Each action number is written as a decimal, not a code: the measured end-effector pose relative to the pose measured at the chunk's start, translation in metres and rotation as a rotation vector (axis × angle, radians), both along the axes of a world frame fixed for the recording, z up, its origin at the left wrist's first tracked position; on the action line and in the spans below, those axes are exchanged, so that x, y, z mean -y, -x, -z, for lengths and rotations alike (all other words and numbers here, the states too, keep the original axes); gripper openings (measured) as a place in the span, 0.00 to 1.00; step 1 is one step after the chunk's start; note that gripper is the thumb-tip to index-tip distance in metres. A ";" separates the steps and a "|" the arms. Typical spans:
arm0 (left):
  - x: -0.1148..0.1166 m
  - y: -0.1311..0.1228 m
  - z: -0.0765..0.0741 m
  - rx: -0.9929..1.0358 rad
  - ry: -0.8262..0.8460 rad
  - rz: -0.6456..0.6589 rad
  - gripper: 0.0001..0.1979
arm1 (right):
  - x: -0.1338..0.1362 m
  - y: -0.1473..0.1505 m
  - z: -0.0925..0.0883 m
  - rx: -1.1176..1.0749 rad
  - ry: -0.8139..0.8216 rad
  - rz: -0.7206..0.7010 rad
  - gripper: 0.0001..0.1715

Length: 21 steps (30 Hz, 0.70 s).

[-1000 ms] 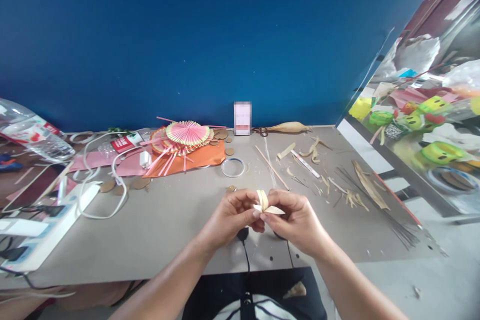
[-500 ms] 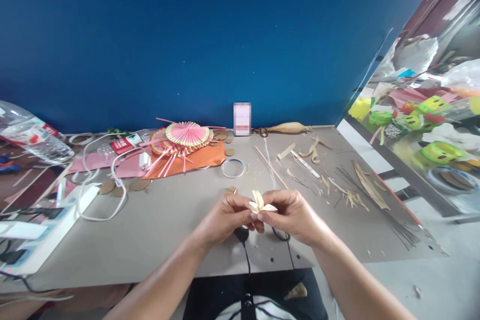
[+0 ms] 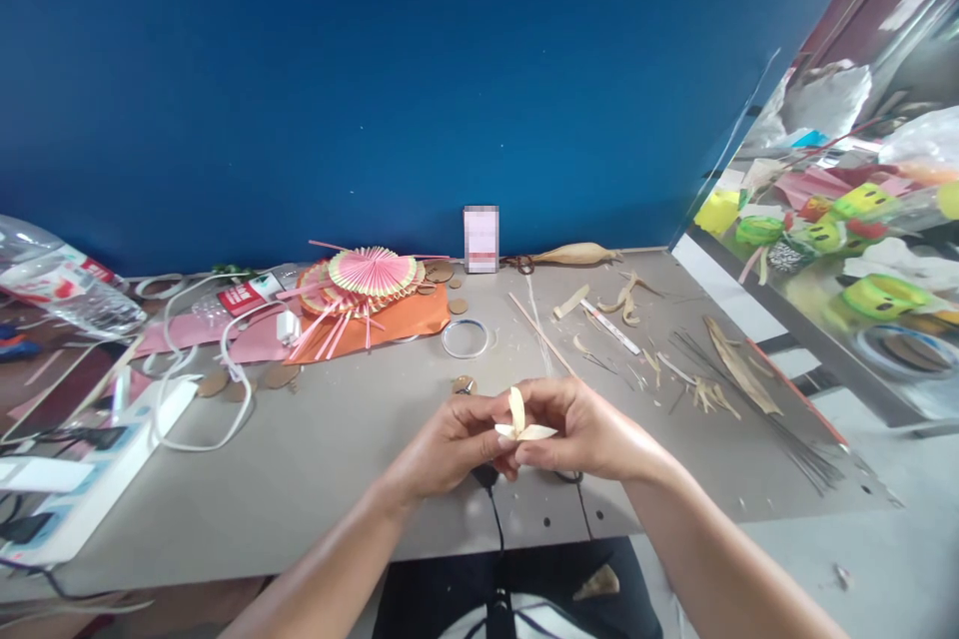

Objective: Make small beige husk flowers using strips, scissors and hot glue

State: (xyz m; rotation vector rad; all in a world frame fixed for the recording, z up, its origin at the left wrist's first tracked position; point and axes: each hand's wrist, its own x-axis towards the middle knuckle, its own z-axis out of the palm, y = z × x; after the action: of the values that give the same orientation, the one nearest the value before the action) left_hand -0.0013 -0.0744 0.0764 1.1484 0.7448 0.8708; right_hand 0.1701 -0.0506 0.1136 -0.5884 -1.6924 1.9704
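Two bare hands met above the near edge of a grey tabletop (image 3: pixel 315 459). The left hand (image 3: pixel 450 444) and right hand (image 3: pixel 588 429) both had their fingers pinching a small cream folded leaf piece (image 3: pixel 520 422) held between them. Pink paper fans (image 3: pixel 367 278) lay well behind.

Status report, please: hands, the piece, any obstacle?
Left hand and right hand both shut on pale petal piece. Piece held above grey table. Nothing blocks it.

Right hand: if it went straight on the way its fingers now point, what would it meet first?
The right hand points left. Past the pale folded piece it pinches, it would probably first meet the left hand, whose fingers touch the same piece.
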 end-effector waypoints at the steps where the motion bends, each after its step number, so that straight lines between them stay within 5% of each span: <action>1: 0.000 0.000 0.001 -0.013 0.000 -0.018 0.15 | 0.000 -0.001 0.001 -0.006 0.002 -0.001 0.12; 4: 0.000 0.003 0.003 -0.083 -0.028 -0.090 0.12 | -0.001 -0.006 0.007 -0.003 -0.002 0.077 0.20; 10: 0.000 0.005 0.006 -0.132 -0.060 -0.137 0.11 | 0.001 -0.009 0.019 -0.005 0.022 0.342 0.11; 21: 0.003 0.000 0.008 -0.025 -0.066 -0.043 0.12 | 0.002 0.005 0.015 -0.106 0.228 0.301 0.15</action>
State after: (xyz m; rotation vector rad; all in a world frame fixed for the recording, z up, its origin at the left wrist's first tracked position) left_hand -0.0014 -0.0775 0.0684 1.2073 0.7685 0.9247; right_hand 0.1646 -0.0530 0.0985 -0.7569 -1.2433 1.9469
